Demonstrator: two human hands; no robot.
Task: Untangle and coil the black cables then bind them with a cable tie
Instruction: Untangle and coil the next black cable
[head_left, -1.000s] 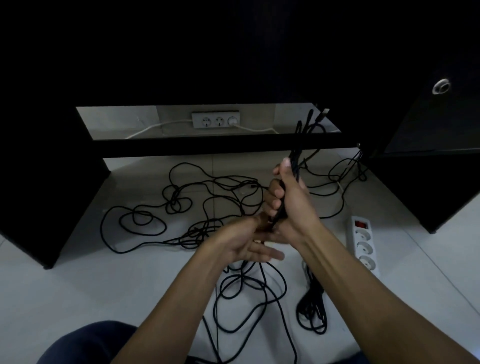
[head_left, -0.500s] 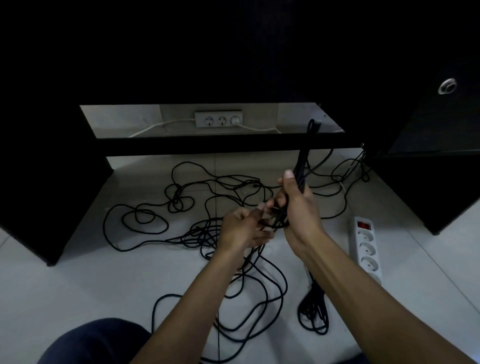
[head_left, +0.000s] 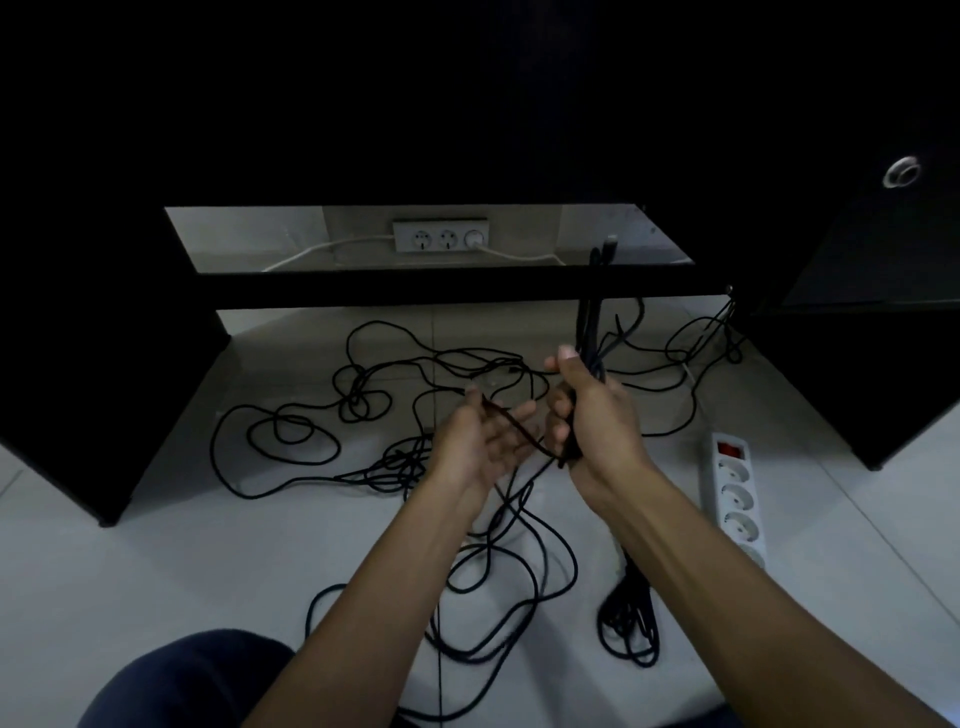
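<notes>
My right hand (head_left: 597, 415) grips a bundle of folded black cable (head_left: 592, 322) that stands upright above the fist, its plug ends near the cabinet shelf. My left hand (head_left: 480, 441) is just left of it, palm up with fingers spread, and a single black strand (head_left: 514, 426) runs across the palm into the right fist. Loose black cable (head_left: 363, 395) lies tangled in loops over the white floor ahead, and more loops (head_left: 509, 587) trail below my hands. A small bunched coil (head_left: 631, 618) lies under my right forearm.
A white power strip (head_left: 735, 493) with a red switch lies on the floor at the right. A black cabinet (head_left: 104, 364) surrounds the open floor area, with a crossbar (head_left: 415, 286) ahead. A wall socket panel (head_left: 440, 236) sits behind it. My knee (head_left: 187, 680) shows at bottom left.
My left hand has opened from a pinch near the right fist and now lies palm up with the strand across it. The right hand keeps its grip on the upright bundle.
</notes>
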